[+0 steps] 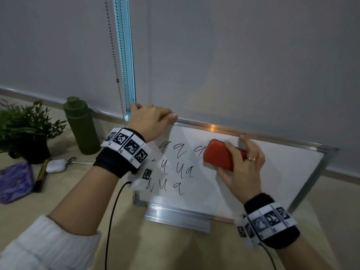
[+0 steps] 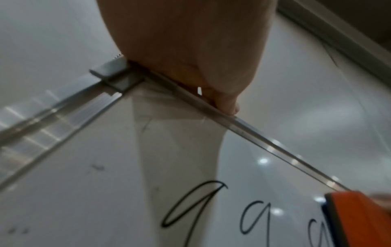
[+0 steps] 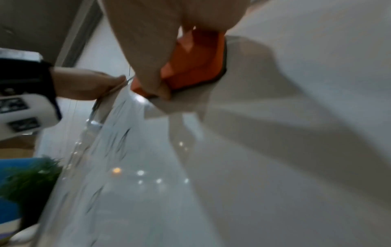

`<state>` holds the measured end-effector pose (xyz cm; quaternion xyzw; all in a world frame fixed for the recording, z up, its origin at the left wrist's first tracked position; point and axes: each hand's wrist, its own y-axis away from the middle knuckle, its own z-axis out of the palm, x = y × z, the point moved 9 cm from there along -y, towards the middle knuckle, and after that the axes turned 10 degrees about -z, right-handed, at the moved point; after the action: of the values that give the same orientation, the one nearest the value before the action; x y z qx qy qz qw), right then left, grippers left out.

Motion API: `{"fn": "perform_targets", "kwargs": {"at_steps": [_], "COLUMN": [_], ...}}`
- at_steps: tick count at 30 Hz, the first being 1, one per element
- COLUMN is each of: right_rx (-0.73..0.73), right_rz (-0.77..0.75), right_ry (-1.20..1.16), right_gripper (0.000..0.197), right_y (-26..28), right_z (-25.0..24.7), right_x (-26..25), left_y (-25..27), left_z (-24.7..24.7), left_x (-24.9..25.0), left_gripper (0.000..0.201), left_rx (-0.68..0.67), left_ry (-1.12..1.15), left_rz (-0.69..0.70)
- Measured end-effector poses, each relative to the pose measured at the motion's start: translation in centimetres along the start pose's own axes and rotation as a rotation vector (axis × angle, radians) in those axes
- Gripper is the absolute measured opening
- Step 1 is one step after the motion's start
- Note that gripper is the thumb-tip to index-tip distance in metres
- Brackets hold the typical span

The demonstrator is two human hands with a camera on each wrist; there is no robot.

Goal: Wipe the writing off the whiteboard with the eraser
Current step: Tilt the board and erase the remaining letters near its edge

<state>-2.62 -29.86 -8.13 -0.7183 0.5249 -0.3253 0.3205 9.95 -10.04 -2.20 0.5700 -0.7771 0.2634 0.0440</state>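
Note:
A small whiteboard point(image 1: 272, 172) with a metal frame leans against the wall, black cursive writing point(image 1: 175, 168) in three rows on its left half. My right hand point(image 1: 243, 164) grips a red eraser point(image 1: 218, 155) and presses it flat on the board over the right end of the top row. My left hand point(image 1: 151, 118) holds the board's top left corner, fingers curled over the frame point(image 2: 211, 107). The eraser point(image 2: 363, 217) shows at the lower right of the left wrist view beside the top row of letters. The right wrist view is blurred, with the eraser point(image 3: 190, 66) under my fingers.
On the beige table point(image 1: 175, 250) left of the board stand a green bottle point(image 1: 81, 125) and a potted plant point(image 1: 25, 129). A white earbud case point(image 1: 55, 165), a marker point(image 1: 41, 175) and a purple pad point(image 1: 14, 182) lie nearby. Blind chains point(image 1: 116, 65) hang above my left hand.

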Motion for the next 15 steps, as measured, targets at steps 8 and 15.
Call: {"fn": "perform_targets", "kwargs": {"at_steps": [8,15], "right_rx": [-0.129,0.032], "right_rz": [-0.246,-0.011], "right_ry": [0.036,-0.001], "right_gripper": [0.060,0.070], "right_y": [2.9,0.5], "right_z": [2.7,1.2], "right_x": [-3.9,-1.5], "left_y": [0.5,0.5], "left_z": [-0.7,-0.9], "left_x": [0.5,0.7], "left_gripper": [0.049,0.047], "left_rx": [0.086,0.119], "left_ry": [0.038,0.039], "left_rz": [0.056,0.049]}}
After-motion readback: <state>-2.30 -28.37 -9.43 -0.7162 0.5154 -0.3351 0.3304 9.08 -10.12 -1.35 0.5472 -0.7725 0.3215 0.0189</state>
